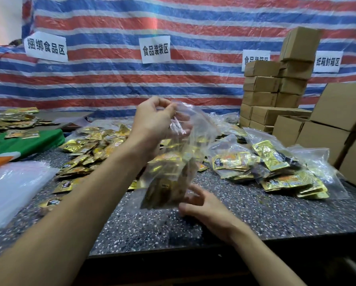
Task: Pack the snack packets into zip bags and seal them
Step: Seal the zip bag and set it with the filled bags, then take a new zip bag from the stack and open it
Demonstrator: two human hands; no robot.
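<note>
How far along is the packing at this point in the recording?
Done: several filled bags lie piled on the right of the table. In hand: a zip bag holding packets is held up, the left hand pinching its top and the right hand at its bottom; whether it is sealed cannot be told. Left: a heap of loose packets lies at centre-left.

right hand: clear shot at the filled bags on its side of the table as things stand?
Probably yes. The right hand only touches the bottom of the zip bag, fingers loose, and nothing but bare table lies between it and the filled bags.
</note>
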